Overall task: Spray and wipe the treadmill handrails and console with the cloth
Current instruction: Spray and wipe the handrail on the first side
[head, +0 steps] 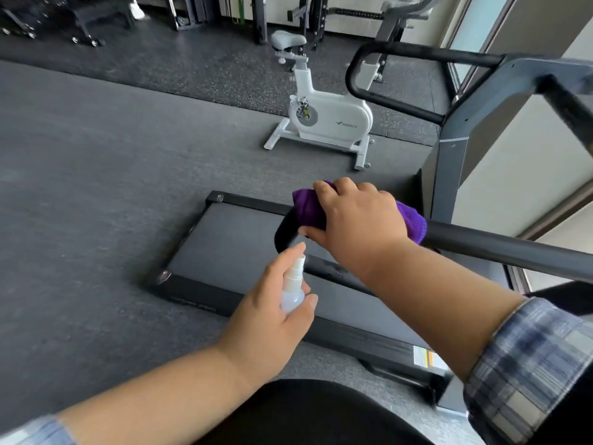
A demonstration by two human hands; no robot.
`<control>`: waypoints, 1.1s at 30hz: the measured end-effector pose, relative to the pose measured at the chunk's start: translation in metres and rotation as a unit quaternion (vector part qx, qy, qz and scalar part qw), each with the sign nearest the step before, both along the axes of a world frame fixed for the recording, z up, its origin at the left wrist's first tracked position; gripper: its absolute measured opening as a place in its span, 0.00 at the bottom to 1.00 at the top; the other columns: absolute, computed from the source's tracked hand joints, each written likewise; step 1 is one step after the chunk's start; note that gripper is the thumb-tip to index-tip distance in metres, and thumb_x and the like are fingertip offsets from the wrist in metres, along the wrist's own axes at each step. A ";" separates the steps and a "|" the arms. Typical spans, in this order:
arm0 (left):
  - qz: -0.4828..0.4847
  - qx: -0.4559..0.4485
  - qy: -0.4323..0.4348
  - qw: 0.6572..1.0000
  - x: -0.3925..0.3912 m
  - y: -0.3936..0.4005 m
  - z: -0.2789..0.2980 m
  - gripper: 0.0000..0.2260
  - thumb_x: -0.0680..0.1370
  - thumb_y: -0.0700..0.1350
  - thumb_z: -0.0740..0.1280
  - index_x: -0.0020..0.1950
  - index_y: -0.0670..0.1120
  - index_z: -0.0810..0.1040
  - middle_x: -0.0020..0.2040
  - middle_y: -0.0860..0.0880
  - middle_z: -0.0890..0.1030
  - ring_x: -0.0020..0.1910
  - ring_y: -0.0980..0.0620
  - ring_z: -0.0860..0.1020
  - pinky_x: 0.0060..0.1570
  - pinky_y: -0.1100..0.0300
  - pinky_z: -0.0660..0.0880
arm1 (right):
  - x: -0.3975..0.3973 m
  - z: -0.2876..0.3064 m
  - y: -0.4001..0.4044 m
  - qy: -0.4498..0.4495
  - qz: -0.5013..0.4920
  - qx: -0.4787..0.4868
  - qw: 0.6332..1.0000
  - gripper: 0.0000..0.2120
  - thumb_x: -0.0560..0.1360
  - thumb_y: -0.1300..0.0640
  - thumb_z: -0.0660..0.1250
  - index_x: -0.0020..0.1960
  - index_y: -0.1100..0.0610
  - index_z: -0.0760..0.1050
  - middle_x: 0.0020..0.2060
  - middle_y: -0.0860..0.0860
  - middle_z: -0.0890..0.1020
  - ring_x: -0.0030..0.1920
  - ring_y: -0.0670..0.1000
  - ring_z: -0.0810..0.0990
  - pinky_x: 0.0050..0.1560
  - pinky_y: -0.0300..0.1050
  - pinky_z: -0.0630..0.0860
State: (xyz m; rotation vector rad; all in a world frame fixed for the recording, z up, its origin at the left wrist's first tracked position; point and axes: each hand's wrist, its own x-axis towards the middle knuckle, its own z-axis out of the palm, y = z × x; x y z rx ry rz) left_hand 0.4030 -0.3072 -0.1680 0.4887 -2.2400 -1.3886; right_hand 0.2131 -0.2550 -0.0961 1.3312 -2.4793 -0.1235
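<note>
Gym floor [96,187], bike [324,117] behind; R hand [359,216] w/ cloth [308,210].

One purple terry cloth [407,216]. One small clear plastic spray bottle [292,292]. Two black padded treadmill handrails [500,248] [398,101]. One white exercise bike [324,114]. Two bare hands [272,319] [359,220].

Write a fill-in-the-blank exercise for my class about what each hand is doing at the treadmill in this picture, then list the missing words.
1. The right hand presses a ____ cloth onto the near handrail.
2. The left hand holds a small spray ____.
3. Across the floor stands a white exercise ____.
4. The right forearm wears a ____ sleeve.

Missing words: purple; bottle; bike; plaid
</note>
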 end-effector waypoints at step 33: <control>-0.008 -0.078 0.020 0.997 -0.074 0.020 0.062 0.29 0.77 0.47 0.68 0.62 0.80 0.60 0.50 0.58 0.81 0.44 0.51 0.81 0.45 0.52 0.75 | -0.050 0.012 0.133 -0.126 -0.071 -0.088 0.986 0.38 0.68 0.23 0.58 0.70 0.43 0.70 0.58 0.47 0.77 0.56 0.55 0.77 0.55 0.53 0.75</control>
